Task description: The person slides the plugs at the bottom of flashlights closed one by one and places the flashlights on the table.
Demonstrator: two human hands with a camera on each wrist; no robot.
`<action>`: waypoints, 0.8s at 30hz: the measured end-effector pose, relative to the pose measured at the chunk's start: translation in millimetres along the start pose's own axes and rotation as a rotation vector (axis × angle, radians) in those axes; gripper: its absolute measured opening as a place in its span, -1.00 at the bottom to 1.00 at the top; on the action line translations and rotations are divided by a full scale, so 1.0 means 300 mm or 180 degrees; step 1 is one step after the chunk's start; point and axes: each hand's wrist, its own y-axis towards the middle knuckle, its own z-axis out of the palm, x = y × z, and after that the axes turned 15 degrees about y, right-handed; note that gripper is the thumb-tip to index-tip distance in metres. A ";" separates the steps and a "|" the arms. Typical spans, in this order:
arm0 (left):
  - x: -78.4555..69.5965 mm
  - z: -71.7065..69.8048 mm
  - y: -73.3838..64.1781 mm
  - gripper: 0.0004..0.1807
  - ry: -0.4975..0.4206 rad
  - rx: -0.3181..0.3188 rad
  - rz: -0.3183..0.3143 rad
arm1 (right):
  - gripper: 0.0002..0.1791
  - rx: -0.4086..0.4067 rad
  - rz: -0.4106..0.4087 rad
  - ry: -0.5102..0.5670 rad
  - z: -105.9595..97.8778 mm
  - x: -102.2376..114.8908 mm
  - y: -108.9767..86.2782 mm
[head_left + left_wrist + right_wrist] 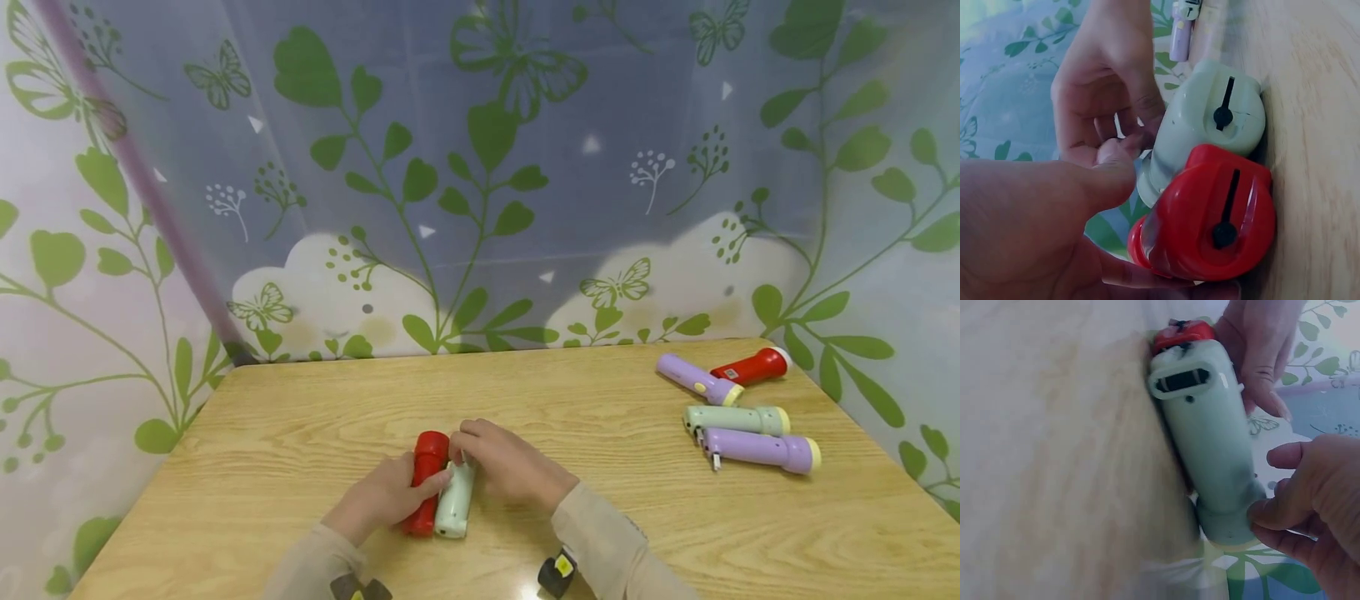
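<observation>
A red flashlight [431,467] and a pale green flashlight [454,500] lie side by side on the wooden table, pointing away from me. My left hand [384,498] holds the red one from its left side, the thumb reaching over toward the green one. At the green flashlight's head end is my right hand [510,460], its fingers bent and the thumb and fingertips at the rim in the right wrist view. Black sliders show on the ends of the red flashlight [1210,219] and the green flashlight [1210,119] in the left wrist view.
At the table's far right lie a purple flashlight [693,377], a red flashlight [752,367], another green flashlight [738,419] and a second purple flashlight [757,448]. A leaf-and-butterfly printed curtain [420,208] stands behind the wooden table [300,417].
</observation>
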 end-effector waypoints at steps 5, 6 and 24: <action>-0.014 0.010 0.002 -0.16 0.0058 0.0047 -0.0110 | -0.49 -0.0276 0.0046 0.0171 -0.066 -0.035 -0.022; -0.018 0.011 0.003 -0.11 0.0084 0.0064 -0.0135 | -0.48 -0.0373 0.0044 0.0158 -0.087 -0.047 -0.031; -0.031 0.010 -0.002 0.03 0.0221 0.0129 -0.0211 | -0.68 -0.0631 0.1510 0.0476 -0.468 -0.207 -0.329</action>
